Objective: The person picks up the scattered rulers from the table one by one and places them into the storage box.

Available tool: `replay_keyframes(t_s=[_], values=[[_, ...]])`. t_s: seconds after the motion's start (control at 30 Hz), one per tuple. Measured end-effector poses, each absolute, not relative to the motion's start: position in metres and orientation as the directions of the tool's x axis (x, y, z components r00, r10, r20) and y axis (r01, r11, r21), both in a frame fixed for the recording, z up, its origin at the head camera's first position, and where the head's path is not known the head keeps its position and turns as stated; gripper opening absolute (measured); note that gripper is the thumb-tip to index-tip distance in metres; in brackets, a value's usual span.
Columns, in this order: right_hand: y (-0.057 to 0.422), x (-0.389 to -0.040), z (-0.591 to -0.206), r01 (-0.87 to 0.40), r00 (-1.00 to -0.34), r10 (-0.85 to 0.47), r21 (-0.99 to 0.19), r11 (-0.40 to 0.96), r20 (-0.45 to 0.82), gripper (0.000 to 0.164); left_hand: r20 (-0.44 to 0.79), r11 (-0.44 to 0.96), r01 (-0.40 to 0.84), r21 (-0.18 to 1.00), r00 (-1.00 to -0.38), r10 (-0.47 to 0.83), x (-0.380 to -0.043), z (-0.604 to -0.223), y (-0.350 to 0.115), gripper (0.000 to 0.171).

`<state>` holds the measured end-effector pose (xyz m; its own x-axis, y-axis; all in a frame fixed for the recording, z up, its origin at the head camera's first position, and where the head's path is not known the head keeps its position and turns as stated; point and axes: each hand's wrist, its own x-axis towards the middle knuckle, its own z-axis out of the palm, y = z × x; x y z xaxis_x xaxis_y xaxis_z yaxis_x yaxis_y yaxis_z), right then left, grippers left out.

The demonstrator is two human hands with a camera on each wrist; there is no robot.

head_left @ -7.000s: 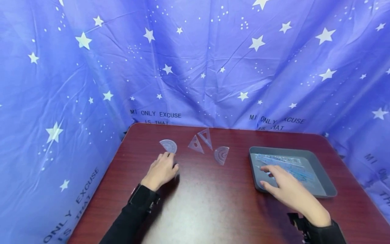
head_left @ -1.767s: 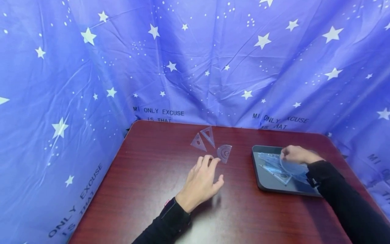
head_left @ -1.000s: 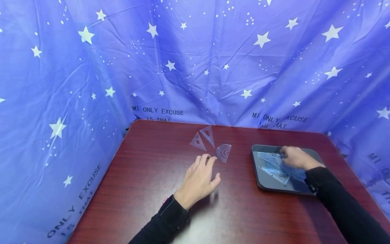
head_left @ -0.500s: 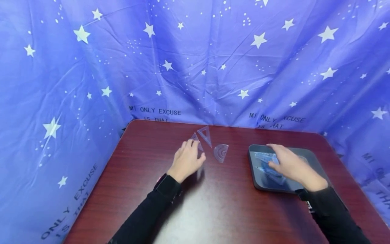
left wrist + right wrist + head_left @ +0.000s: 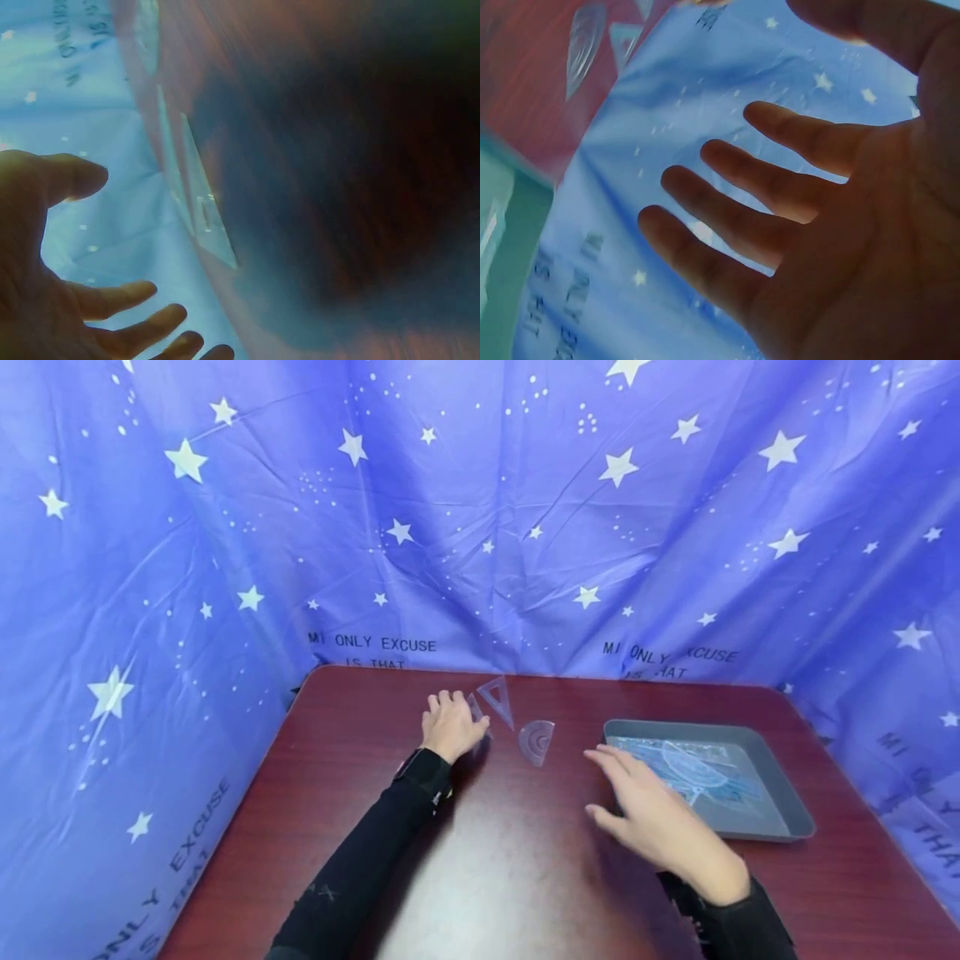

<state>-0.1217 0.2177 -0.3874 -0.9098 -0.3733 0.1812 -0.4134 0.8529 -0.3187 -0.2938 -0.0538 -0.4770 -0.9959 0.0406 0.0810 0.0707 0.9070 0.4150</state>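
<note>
In the head view my left hand (image 5: 452,727) is just left of a clear set square (image 5: 474,706), partly covering it. The left wrist view shows that hand with spread fingers and nothing in them. A second clear set square (image 5: 498,700) lies beside the first, and a clear protractor (image 5: 537,742) is to the right. My right hand (image 5: 667,818) hovers at the left front side of the grey tray (image 5: 780,785), fingers extended, palm bare in the right wrist view. Inside the tray, a protractor (image 5: 696,767) lies on other clear and bluish plastic pieces.
The dark red wooden table (image 5: 495,877) has rounded far corners. A blue star-printed curtain (image 5: 480,527) hangs close behind it and along its sides. The tray has a low raised rim.
The protractor once by my left hand is gone from the table's left; my right hand carried one into the tray, released it and moved out leftward. My left hand has shifted to the set squares.
</note>
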Motion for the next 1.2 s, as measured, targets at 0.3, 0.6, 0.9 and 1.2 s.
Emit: replay_keyframes(t_s=[0.3,0.6,0.9,1.2], values=[[0.184,-0.096,-0.415,-0.461,-0.882,-0.411,-0.249,0.852,0.230,0.069,-0.022,0.944,-0.047,0.327,-0.999,-0.042,-0.313,-0.497,-0.045,0.080],[0.178,-0.086,-0.419,-0.451,-0.886,-0.402,-0.225,0.864,0.233,0.069,-0.081,0.951,-0.113,0.288,-0.992,-0.094,-0.324,-0.497,-0.032,0.078],[0.183,-0.083,-0.419,-0.443,-0.891,-0.389,-0.267,0.856,0.233,0.069,-0.074,0.929,-0.132,0.345,-0.991,-0.113,-0.323,-0.494,-0.038,0.053],[0.187,-0.084,-0.421,-0.448,-0.891,-0.396,-0.288,0.847,0.221,0.070,-0.077,0.911,-0.066,0.407,-0.996,-0.037,-0.326,-0.485,-0.050,0.025]])
